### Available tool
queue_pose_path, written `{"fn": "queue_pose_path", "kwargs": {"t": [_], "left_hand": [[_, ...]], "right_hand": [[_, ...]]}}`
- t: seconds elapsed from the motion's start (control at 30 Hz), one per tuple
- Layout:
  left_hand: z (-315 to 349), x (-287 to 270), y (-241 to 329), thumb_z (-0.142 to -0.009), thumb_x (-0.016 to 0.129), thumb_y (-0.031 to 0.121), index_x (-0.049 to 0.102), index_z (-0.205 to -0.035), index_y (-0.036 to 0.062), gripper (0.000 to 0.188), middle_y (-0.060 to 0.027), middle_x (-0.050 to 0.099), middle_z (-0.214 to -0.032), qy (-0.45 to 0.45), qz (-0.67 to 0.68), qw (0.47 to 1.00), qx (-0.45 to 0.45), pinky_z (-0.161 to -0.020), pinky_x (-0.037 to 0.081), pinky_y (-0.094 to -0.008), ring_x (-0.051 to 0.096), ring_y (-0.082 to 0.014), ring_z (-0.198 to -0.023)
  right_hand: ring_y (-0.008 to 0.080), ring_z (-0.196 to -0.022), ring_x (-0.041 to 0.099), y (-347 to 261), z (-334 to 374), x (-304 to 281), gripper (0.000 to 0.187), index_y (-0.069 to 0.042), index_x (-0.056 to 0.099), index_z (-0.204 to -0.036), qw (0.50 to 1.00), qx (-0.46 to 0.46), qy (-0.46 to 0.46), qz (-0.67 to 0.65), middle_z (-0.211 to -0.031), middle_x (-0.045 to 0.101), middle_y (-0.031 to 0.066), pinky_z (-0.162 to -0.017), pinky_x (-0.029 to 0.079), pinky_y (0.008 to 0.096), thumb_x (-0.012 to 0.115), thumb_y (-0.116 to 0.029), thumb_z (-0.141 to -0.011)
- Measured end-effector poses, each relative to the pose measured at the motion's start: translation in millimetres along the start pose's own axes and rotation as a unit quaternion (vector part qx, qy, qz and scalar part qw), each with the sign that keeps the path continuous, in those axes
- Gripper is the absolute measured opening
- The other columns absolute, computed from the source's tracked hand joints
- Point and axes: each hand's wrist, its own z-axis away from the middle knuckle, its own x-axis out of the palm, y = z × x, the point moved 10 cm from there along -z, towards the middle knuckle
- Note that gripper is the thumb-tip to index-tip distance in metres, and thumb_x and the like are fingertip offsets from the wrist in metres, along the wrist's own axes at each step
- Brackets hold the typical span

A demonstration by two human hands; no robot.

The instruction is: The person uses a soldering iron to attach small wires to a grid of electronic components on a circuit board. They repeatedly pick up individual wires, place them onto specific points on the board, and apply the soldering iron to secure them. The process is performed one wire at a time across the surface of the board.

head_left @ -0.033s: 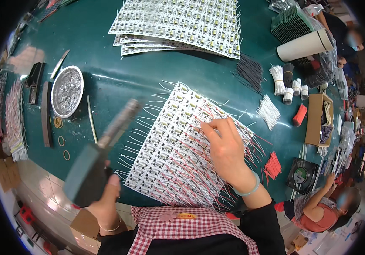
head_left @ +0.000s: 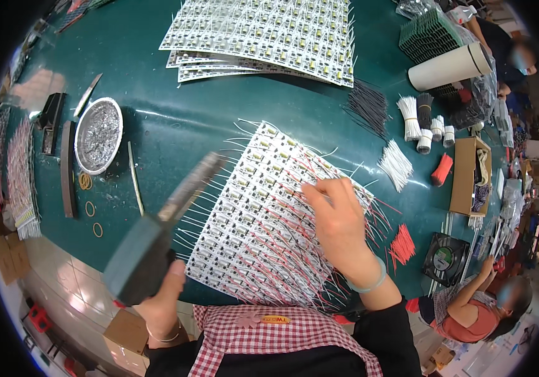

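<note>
my left hand (head_left: 164,298), wrapped round the gun (head_left: 139,259), just swung it closer to the board (head_left: 237,200) in front of me, so probably nearer working reach, can't tell if my right hand (head_left: 341,221) above the board's pinching anything

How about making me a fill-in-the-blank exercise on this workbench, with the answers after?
1. The ____ hand grips the gun-shaped tool.
2. The loose pile of short wires beside the black fan is ____.
3. Seen from the person, the stacked boards lie ____ away than the board sheet under the right hand.

Missing words: left; red; farther.
</note>
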Motion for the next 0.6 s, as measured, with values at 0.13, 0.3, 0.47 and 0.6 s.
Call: {"fn": "queue_pose_path", "kwargs": {"t": [0.13,0.3,0.47,0.6], "left_hand": [[10,12,-23,-0.075,0.066,-0.010,0.060,-0.116,-0.0040,0.041,-0.0117,0.063,-0.104,-0.070,-0.033,0.997,-0.030,-0.048,0.040,-0.0203,0.052,-0.0086,-0.058],[12,28,-29,-0.075,0.072,-0.005,0.064,-0.109,-0.0034,0.035,-0.0092,0.066,-0.099,-0.124,-0.047,0.990,-0.049,-0.057,0.045,-0.0233,0.058,-0.0111,-0.066],[8,43,6,-0.074,0.075,0.001,0.069,-0.095,-0.0047,0.022,-0.0084,0.069,-0.088,-0.135,-0.113,0.984,0.002,-0.067,0.051,-0.0266,0.064,-0.0141,-0.074],[12,49,-2,-0.074,0.073,-0.002,0.068,-0.095,-0.0058,0.022,-0.0105,0.067,-0.087,-0.144,-0.092,0.985,-0.026,-0.066,0.050,-0.0254,0.064,-0.0146,-0.074]], "right_hand": [[0.0273,-0.082,0.055,5,21,-34,0.037,0.004,0.065,-0.105,0.999,0.046,0.005,0.001,-0.093,0.057,0.0118,-0.068,0.048,0.0341,0.062,0.008,-0.068],[0.0276,-0.079,0.055,-12,14,-43,0.040,0.003,0.065,-0.107,0.998,0.018,0.042,-0.044,-0.093,0.057,0.0115,-0.067,0.047,0.0356,0.062,0.007,-0.067],[0.0265,-0.083,0.055,-20,-1,1,0.033,0.002,0.065,-0.104,0.996,-0.011,0.051,-0.076,-0.091,0.056,0.0102,-0.068,0.047,0.0354,0.064,0.003,-0.071],[0.0262,-0.083,0.054,-15,2,16,0.032,0.002,0.064,-0.103,0.996,-0.007,0.057,-0.075,-0.091,0.056,0.0101,-0.067,0.047,0.0348,0.064,0.003,-0.072]]}}
